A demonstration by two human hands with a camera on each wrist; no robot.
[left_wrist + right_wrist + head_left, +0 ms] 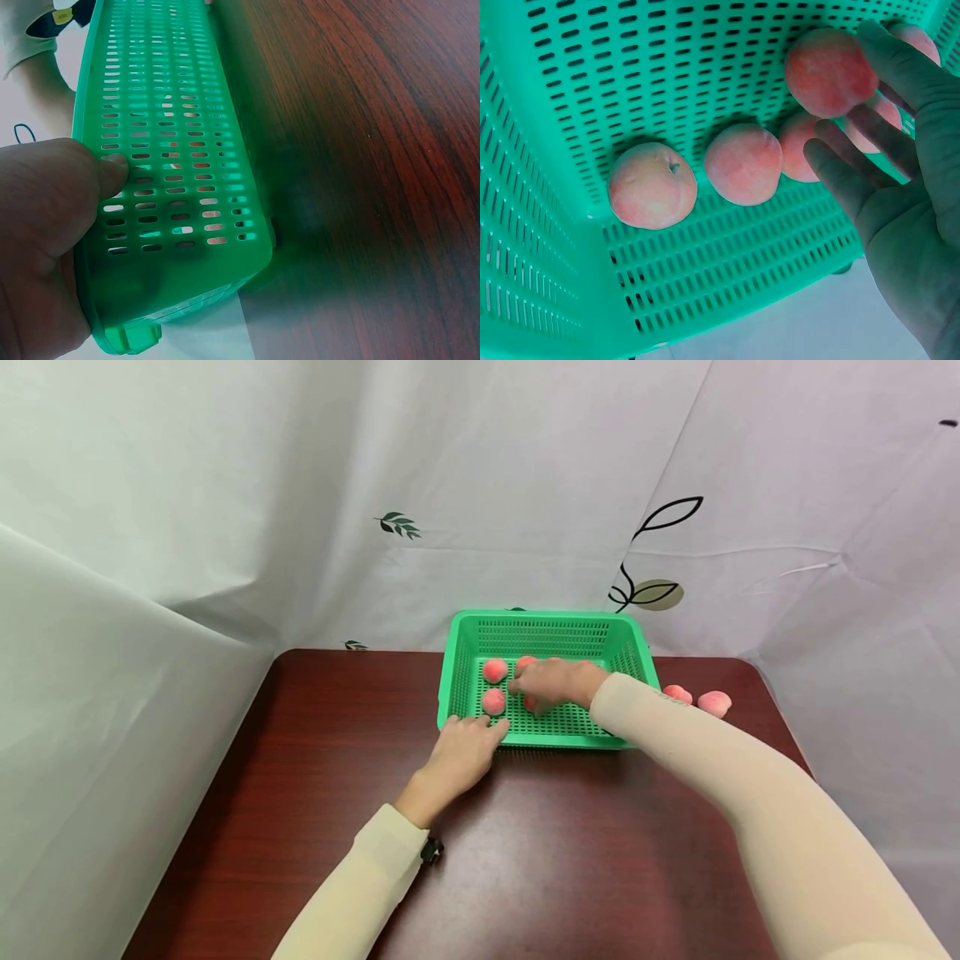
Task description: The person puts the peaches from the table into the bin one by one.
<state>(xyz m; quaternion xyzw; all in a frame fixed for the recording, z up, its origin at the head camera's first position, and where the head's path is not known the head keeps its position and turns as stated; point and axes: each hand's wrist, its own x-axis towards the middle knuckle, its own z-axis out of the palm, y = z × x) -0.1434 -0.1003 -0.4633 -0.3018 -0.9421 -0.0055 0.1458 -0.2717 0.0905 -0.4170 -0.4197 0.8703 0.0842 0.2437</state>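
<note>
A green plastic basket (540, 742) with slotted walls holds several pink-red peaches (495, 671). My left hand (463, 752) grips its near rim toward the left corner. The thumb (114, 176) lies against the outer wall in the left wrist view, while the other fingers are hidden behind the wall. Inside the basket, my right hand (551, 683) reaches down and pinches a peach (829, 71) between thumb and fingertips. Other peaches (652, 185) lie in a row on the basket floor in the right wrist view.
Two peaches (714, 703) rest on the dark red-brown wooden table (337, 760), right of the basket and partly behind the right sleeve. White cloth (487, 485) with printed leaves hangs behind and at both sides of the table.
</note>
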